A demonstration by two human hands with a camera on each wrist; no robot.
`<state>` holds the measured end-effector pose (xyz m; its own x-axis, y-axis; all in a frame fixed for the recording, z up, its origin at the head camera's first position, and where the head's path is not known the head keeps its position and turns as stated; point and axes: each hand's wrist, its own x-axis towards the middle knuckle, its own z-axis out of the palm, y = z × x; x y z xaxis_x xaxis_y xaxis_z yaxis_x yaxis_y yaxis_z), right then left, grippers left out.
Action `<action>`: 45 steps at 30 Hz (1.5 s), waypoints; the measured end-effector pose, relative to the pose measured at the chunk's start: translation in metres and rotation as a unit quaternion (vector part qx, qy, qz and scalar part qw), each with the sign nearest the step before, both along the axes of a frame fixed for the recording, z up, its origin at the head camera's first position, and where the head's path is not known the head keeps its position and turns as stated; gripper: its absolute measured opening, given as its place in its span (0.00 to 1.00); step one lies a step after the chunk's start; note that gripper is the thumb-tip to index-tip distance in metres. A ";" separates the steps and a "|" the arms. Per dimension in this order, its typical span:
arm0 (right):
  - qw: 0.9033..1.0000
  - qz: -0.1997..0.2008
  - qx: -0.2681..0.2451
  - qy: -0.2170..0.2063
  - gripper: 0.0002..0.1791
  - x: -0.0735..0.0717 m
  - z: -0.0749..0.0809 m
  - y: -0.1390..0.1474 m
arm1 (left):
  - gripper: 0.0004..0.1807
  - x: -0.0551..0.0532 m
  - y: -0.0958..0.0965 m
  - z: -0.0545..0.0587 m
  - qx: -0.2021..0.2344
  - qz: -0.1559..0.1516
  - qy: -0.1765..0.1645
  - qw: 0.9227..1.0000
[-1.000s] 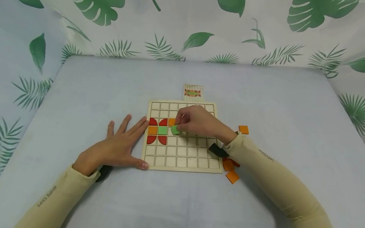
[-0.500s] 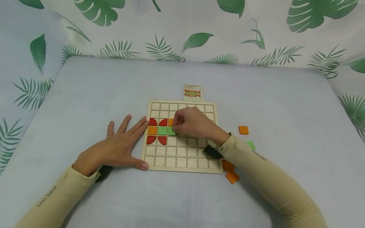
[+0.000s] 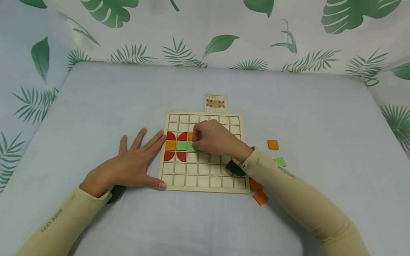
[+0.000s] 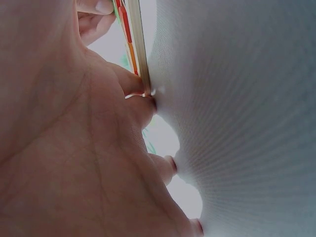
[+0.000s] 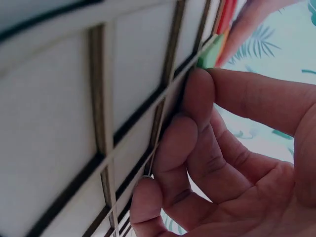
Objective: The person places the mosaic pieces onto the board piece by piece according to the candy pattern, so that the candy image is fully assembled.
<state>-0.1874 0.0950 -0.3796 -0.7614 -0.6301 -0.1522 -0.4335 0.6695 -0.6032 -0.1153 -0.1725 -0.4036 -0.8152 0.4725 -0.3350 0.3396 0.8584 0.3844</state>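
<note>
A wooden grid board (image 3: pixel 203 181) lies on the table. Its left side bears several red quarter-circle tiles (image 3: pixel 169 156), a square orange tile (image 3: pixel 170 145) and a square green tile (image 3: pixel 181 146). My left hand (image 3: pixel 126 166) lies with fingers spread, touching the board's left edge, thumb at the near corner. Over the board, my right hand (image 3: pixel 216 137) has curled fingers, thumb and index finger on a second green tile (image 5: pixel 211 53) in the cell right of the first. That tile is partly hidden by the fingers, as is an orange tile (image 3: pixel 190 136) above it.
A small pattern card (image 3: pixel 216 104) touches the board's far edge. Right of the board lie loose orange tiles (image 3: pixel 272 144) and a green tile (image 3: pixel 280 161), with more orange ones (image 3: pixel 260 197) partly under the right forearm. Leaf-print cloth (image 3: pixel 222 45) hangs behind the table.
My right hand has lowered the tilted green tile flat into the cell beside the first green one and shifted slightly left. A loose green tile by the right sleeve came into view. The left hand stays put.
</note>
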 end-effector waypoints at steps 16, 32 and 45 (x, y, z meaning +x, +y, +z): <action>0.996 0.033 -0.067 -0.052 0.14 0.012 0.004 0.029 | 0.76 0.000 0.001 0.000 0.001 0.004 -0.006 1.000; 0.989 0.075 -0.104 -0.068 0.28 0.038 0.012 0.080 | 0.75 0.003 0.003 0.001 0.002 0.002 0.003 1.000; 0.994 -0.040 -0.101 -0.033 0.27 0.041 0.022 0.152 | 0.75 0.002 0.000 0.000 0.004 0.001 -0.002 1.000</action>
<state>-0.1468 0.2471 -0.3572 -0.8028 -0.5908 -0.0809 -0.3384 0.5630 -0.7540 -0.1137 -0.1721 -0.4038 -0.8147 0.4737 -0.3345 0.3370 0.8561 0.3917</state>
